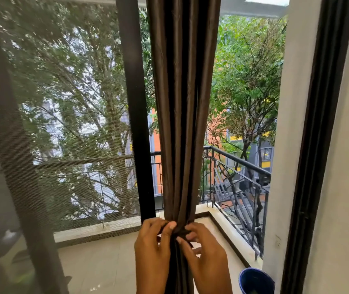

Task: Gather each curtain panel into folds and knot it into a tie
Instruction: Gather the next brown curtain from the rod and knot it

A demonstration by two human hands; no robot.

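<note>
we have one wide-angle view from the head, facing forward and slightly down toward the balcony railing (239,164). the curtain panel (180,124) hangs close before us, left hand (152,251) and right hand (208,258) at the bottom edge.

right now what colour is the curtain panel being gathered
Dark brown curtain panel, plain with vertical folds; head view.

Curtain panel (180,124): brown cloth, slight sheen. Railing (239,164): black metal. Floor (105,266): glossy tile.
</note>
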